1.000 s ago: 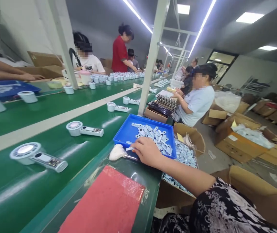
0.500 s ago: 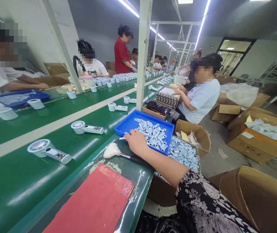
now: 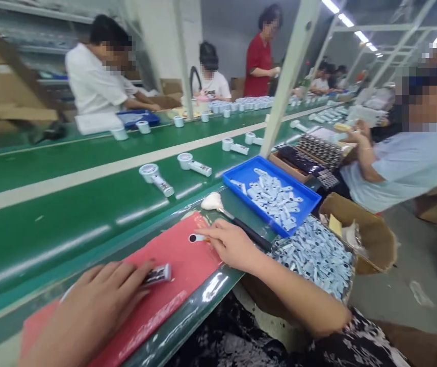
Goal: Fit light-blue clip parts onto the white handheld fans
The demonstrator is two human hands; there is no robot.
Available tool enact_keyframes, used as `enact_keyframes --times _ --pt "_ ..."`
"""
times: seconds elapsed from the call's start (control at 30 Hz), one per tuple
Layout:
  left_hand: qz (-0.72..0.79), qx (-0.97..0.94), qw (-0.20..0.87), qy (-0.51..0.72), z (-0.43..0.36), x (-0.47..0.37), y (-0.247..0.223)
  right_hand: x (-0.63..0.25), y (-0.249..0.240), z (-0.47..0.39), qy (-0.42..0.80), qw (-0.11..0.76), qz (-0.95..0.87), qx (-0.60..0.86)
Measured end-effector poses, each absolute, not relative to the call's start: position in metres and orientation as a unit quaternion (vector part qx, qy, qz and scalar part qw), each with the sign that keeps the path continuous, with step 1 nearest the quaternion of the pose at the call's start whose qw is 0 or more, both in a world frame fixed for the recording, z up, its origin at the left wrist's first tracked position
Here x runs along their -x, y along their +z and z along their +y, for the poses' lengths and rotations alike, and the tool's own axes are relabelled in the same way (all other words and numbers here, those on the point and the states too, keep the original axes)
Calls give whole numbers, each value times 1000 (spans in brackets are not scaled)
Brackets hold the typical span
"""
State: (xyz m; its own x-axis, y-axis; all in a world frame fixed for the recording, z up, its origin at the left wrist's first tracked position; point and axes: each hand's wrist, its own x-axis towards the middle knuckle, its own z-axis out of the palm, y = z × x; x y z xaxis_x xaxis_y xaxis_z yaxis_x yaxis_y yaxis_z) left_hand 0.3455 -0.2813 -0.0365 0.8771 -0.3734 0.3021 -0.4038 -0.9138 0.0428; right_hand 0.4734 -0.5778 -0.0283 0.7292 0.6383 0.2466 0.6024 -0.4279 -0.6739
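Red mat (image 3: 172, 285); blue tray (image 3: 247, 176); green conveyor belt (image 3: 69, 204); black floral-patterned sleeve (image 3: 356, 341)

No legible text (all blurred)

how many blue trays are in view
2: one blue tray of small white parts beside the right hand, another across the belt by a seated person. More may be hidden.

Left hand (image 3: 88, 311) fills the lower left of the frame, palm down, fingers spread forward. Right hand (image 3: 233, 244), at centre, lies knuckles up with fingertips pinched together, its bare forearm running toward the lower right.
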Motion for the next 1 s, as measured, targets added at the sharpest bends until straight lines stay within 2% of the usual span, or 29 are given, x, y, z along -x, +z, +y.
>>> enact_keyframes --times 0.1,0.23,0.4,0.57,0.67,0.77,0.9,1.0 --pt "-157 -981 -7 116 -274 -335 -36 -451 -31 -569 69 458 -350 815" --pt "-118 -988 14 96 -269 -329 -31 -431 -23 -538 123 488 -344 792" --pt "-111 -988 60 90 -270 -322 -28 -417 -13 -485 129 429 -409 795" --pt "-119 -972 173 107 -273 -319 -22 -412 -11 -462 99 329 -433 833" --pt "-114 -961 221 119 -275 -319 -24 -412 -11 -464 78 314 -440 838" --pt "-118 -956 233 132 -275 -320 -28 -416 -19 -466 74 352 -431 828" --pt "-143 -955 210 155 -274 -321 -30 -423 -35 -464 172 461 -375 786" --pt "-158 -955 182 174 -275 -321 -29 -421 -35 -463 186 474 -376 774"
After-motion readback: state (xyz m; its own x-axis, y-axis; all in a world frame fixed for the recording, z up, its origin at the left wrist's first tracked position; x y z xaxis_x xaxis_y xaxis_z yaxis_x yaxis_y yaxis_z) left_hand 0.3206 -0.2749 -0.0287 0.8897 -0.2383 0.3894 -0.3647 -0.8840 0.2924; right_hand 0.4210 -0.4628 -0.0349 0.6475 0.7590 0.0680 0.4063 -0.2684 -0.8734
